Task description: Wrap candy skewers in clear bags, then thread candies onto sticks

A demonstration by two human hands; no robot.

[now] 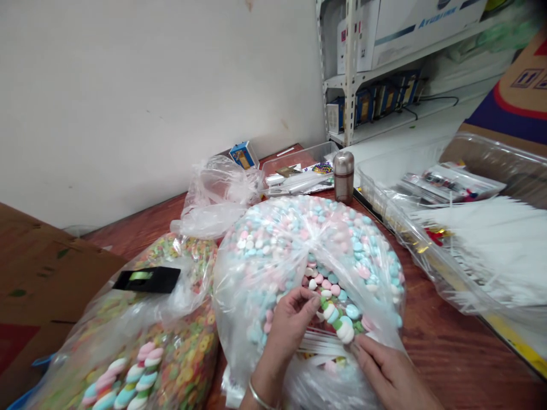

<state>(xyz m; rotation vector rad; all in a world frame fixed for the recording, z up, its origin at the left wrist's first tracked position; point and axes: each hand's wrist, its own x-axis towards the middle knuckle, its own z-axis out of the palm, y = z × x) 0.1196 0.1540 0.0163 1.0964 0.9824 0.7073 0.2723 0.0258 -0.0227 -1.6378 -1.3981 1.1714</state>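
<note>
A candy skewer (337, 318) of green, white and blue pieces stretches between my two hands; its stick is mostly hidden. Thumb and forefinger of my left hand (293, 316) are pinched at its upper end, and a bangle circles that wrist. My right hand (382, 364) grips the lower end, by the white pieces. Both hands are over the opening of a big clear bag (252, 285) full of pink, white and blue candies. White sticks (325, 343) lie in front of the opening, partly covered by the hands and plastic.
On the left, bags of ring-shaped candies (192, 347) carry several filled skewers (143, 370) and a black object (147, 279). Behind stand a metal flask (343, 176) and a clear tray (299, 181). A plastic container (410, 245) with white sticks is right; a cardboard box (47, 273) borders the left.
</note>
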